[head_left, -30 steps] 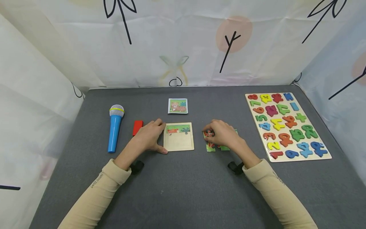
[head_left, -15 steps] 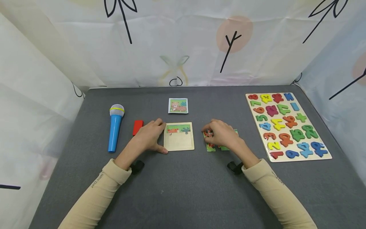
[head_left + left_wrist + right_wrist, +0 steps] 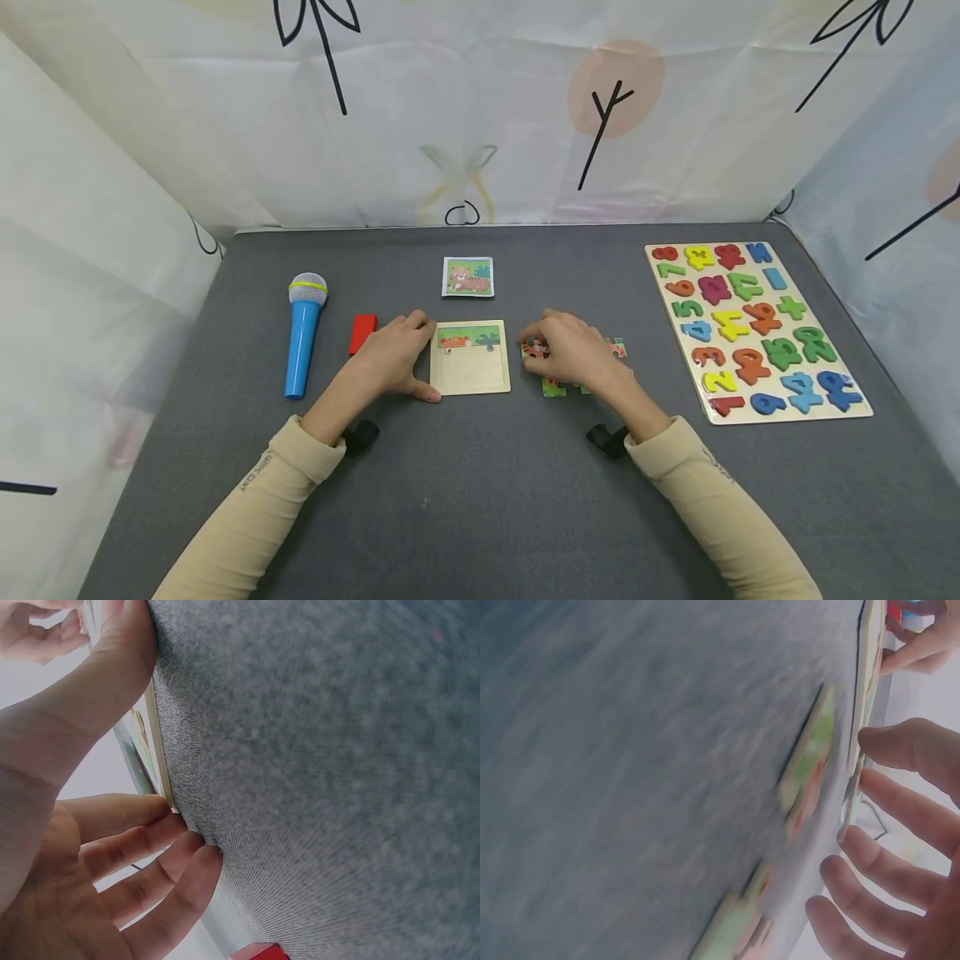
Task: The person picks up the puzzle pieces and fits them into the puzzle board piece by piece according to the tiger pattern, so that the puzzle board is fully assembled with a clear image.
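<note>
Head view: bracing a wooden tray (image 3: pixel 470 375) with the left hand (image 3: pixel 397 358), spreading the thumb to its lower left corner and resting the fingers by its upper left one, probably to stop any sliding on the grey table (image 3: pixel 450 500). Pinching a small puzzle piece (image 3: pixel 852 801) between thumb and fingertips of the right hand (image 3: pixel 570 350), just right of the tray, perhaps by the edges to leave the printed face free. Hard to tell, with the blur and edge-on angle, exactly which fingertips bear on it. Along the tray's top, a printed strip (image 3: pixel 468 337), with bare wood below. Near and partly under the right hand, loose pieces (image 3: pixel 554 388), likely grouped for easy reach. Beyond the tray, a picture card (image 3: pixel 468 277), apparently face up for viewing. Reaching both forearms in from the near side, slanting them inward, with the right fingers bent down toward the tray.
</note>
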The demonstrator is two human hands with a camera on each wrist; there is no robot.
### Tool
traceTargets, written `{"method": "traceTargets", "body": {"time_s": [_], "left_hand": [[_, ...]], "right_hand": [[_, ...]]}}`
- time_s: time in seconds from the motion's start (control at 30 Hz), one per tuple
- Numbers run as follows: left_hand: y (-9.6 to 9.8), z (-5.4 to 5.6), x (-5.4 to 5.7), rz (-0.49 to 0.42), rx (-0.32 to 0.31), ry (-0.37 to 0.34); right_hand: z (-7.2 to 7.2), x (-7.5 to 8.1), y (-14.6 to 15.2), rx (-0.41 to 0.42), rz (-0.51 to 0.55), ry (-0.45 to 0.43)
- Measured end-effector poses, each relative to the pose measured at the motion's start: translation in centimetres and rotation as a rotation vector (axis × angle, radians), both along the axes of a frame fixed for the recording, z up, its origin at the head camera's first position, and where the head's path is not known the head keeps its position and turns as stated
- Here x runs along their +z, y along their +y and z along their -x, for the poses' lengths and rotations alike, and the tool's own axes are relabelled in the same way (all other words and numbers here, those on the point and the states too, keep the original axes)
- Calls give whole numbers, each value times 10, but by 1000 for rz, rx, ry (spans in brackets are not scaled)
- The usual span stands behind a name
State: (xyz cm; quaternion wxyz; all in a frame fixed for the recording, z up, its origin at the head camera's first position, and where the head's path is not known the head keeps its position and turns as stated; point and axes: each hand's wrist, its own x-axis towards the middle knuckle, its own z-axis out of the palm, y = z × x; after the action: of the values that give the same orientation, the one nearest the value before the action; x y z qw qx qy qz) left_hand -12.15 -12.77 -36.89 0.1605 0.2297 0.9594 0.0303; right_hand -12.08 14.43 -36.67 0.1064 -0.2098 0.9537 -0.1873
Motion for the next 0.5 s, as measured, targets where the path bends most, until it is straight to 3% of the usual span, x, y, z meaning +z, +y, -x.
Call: {"method": "traceTargets", "body": {"time_s": [0.5], "left_hand": [[-1, -1, 0, -17, -7, 14]], "right_hand": [[3, 3, -50, 71, 42, 19]]}}
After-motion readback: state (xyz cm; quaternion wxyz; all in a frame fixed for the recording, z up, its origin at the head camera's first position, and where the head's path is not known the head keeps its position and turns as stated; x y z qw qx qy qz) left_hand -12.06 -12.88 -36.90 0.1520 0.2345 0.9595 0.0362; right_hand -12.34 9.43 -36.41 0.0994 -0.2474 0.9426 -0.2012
